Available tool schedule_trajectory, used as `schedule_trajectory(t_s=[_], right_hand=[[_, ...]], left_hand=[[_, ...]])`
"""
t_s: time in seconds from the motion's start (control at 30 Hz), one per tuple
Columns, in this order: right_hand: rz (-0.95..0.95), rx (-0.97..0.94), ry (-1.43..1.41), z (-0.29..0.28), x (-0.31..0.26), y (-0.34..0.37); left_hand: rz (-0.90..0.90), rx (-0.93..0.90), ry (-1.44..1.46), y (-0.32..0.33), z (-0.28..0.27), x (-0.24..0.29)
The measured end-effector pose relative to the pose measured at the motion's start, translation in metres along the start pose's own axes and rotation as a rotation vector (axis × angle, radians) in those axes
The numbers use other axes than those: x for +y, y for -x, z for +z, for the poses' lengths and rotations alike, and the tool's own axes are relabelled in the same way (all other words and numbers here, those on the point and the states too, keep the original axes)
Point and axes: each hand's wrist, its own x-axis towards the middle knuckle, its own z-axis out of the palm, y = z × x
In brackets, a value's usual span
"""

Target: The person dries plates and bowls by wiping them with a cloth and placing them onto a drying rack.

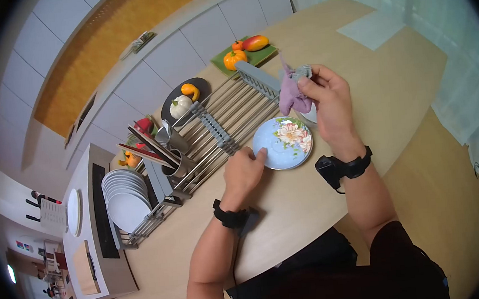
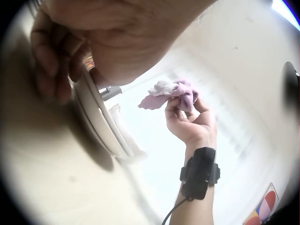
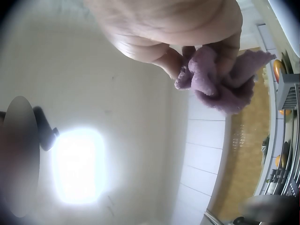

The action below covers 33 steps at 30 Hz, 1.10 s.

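Note:
A light blue plate (image 1: 276, 146) with a flower print lies low over the table in front of me. My left hand (image 1: 243, 175) holds it by its left rim, thumb on top and fingers curled at the edge. In the left wrist view the plate (image 2: 101, 115) appears edge-on beside those fingers. Raised above the plate's far right side, my right hand (image 1: 330, 97) pinches a bunched purple and grey cloth (image 1: 294, 92). The cloth (image 3: 220, 84) hangs in folds from the fingertips in the right wrist view. Part of a white rim (image 1: 310, 115) shows behind the plate, mostly hidden.
A metal dish rack (image 1: 214, 126) spans the table on the left, with white plates (image 1: 127, 202) and a utensil cup (image 1: 179, 169) at its near end. Behind it are a dark plate (image 1: 204, 85) with gourds and a green tray (image 1: 268, 53). A white sheet (image 1: 374, 28) lies far right.

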Motion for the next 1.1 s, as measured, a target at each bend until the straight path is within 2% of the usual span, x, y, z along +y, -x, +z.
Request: schedule_trajectory(t_s=[0.2, 0.27, 0.3, 0.4, 0.43, 0.5, 0.63, 0.7, 0.73, 0.77, 0.83, 0.9, 0.97, 1.1], right_hand=[[0.052, -0.080, 0.177, 0.009, 0.007, 0.008], [0.221, -0.218, 0.303, 0.011, 0.008, 0.011], [0.220, -0.221, 0.302, 0.013, 0.010, 0.013], [-0.001, -0.228, 0.815, 0.018, 0.022, 0.018], [-0.004, -0.233, 0.814, 0.019, 0.023, 0.019], [-0.158, -0.281, 0.990, 0.023, 0.026, 0.022], [-0.258, -0.377, 0.911, 0.028, 0.049, 0.030], [-0.308, -0.653, 0.905, 0.032, 0.058, 0.035], [-0.379, -0.745, 0.952, 0.036, 0.061, 0.039], [-0.382, -0.747, 0.952, 0.037, 0.060, 0.044], [-0.312, -0.806, 0.978, 0.041, 0.054, 0.052], [-0.321, -0.829, 0.996, 0.039, 0.051, 0.052], [-0.382, -0.947, 1.044, 0.033, 0.049, 0.049], [-0.371, -0.791, 1.088, 0.034, 0.038, 0.046]], left_hand=[[-0.048, -0.016, 0.013, -0.001, -0.006, -0.002], [-0.091, -0.066, 0.087, 0.000, -0.012, -0.002], [-0.092, -0.063, 0.087, 0.001, -0.013, -0.003], [-0.094, -0.009, 0.158, 0.006, -0.018, -0.005], [-0.084, 0.008, 0.188, 0.007, -0.021, -0.003], [-0.075, 0.032, 0.220, 0.011, -0.027, -0.003], [0.034, 0.094, 0.230, 0.022, -0.036, 0.006], [0.071, 0.120, 0.228, 0.025, -0.038, 0.006], [0.073, 0.144, 0.271, 0.026, -0.037, 0.004], [0.075, 0.169, 0.314, 0.027, -0.036, 0.001], [0.040, 0.180, 0.336, 0.029, -0.038, -0.008], [0.003, 0.187, 0.354, 0.032, -0.048, -0.017], [-0.057, 0.230, 0.434, 0.037, -0.067, -0.022], [-0.066, 0.165, 0.535, 0.052, -0.095, -0.036]])
